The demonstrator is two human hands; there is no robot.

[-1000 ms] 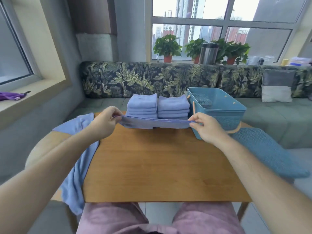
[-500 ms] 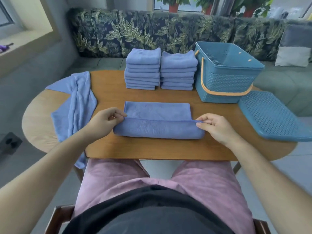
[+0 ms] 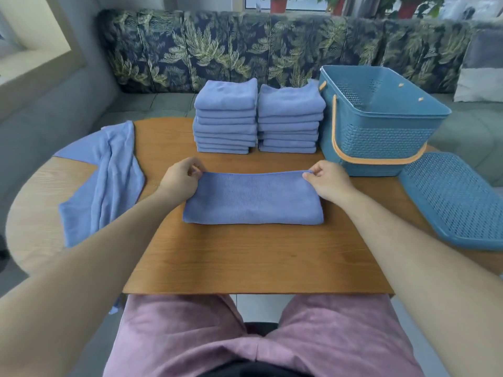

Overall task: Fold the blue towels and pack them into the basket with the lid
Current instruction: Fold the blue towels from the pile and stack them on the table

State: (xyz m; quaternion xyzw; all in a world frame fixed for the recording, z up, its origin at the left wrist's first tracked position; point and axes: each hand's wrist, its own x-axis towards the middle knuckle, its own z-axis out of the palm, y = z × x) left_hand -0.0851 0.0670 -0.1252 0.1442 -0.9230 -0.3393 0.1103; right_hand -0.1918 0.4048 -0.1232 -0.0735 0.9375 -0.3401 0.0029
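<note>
Now the blue towel (image 3: 253,198) lies folded flat on the table (image 3: 245,262) in front of you. You pinch its far corners, your left hand (image 3: 181,179) on one and your right hand (image 3: 328,182) on the other. Behind it stand two towel stacks (image 3: 226,118) side by side. The basket (image 3: 381,137) sits just right of them, its lid (image 3: 457,202) lying off beside it. A loose towel (image 3: 109,175) drapes over the table's left edge.

near table (image 3: 245,262) bare, towel stacks (image 3: 257,118) block far edge, basket (image 3: 381,123) w/ lid (image 3: 457,202) blocks rt
</note>
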